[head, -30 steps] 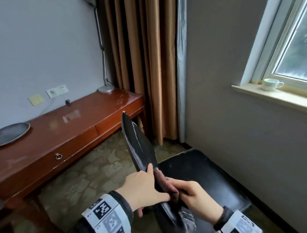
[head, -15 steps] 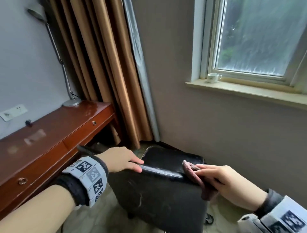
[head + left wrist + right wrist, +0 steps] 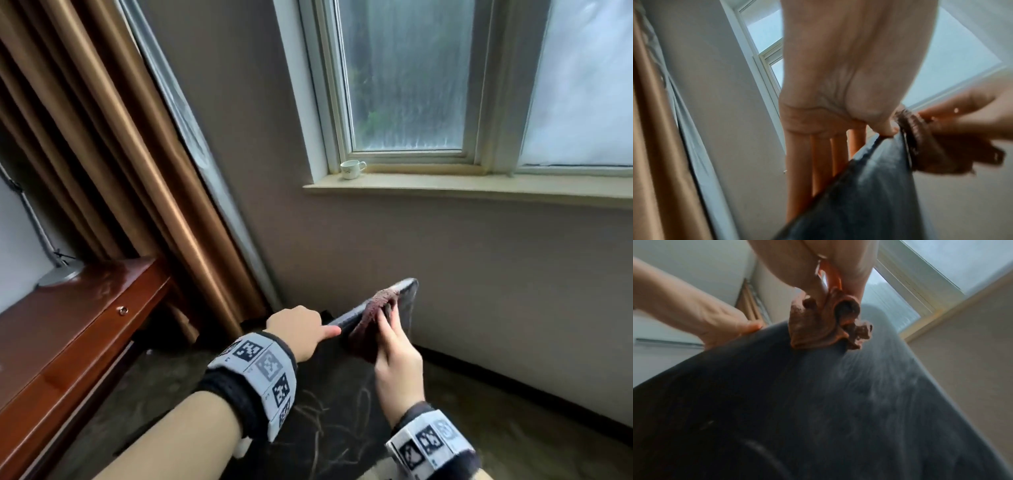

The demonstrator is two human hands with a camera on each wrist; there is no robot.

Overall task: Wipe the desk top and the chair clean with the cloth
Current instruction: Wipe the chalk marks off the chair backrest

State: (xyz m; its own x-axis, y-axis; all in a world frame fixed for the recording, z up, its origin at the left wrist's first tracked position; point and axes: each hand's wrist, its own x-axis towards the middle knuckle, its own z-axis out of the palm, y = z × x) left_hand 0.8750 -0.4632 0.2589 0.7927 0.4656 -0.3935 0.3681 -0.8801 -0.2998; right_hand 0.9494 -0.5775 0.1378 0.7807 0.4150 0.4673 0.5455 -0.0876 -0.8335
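Gripping the top edge of the black chair (image 3: pixel 342 411) back, the left hand (image 3: pixel 301 329) has its thumb lying along the near face and pointing toward the cloth; the left wrist view shows its four fingers (image 3: pixel 818 162) running straight down the far face, so the edge is clamped between thumb and fingers; the right hand (image 3: pixel 397 366) holds the reddish-brown cloth (image 3: pixel 371 318) bunched over the same top edge, just beside the left thumb; its fingers (image 3: pixel 390 325) lie extended over the near side of the cloth, pressing it to the chair back; in the right wrist view the thumb and fingers pinch the gathered folds of the cloth (image 3: pixel 826 324) against the dark surface; scuffed pale marks show on the chair back below the hands; the wooden desk (image 3: pixel 68 329) stands to the left, apart from the chair, with a lamp base (image 3: pixel 58 275) at its far end; brown curtains (image 3: pixel 120 154) hang behind the desk; a white cup (image 3: pixel 352 169) sits on the windowsill (image 3: pixel 479 188).
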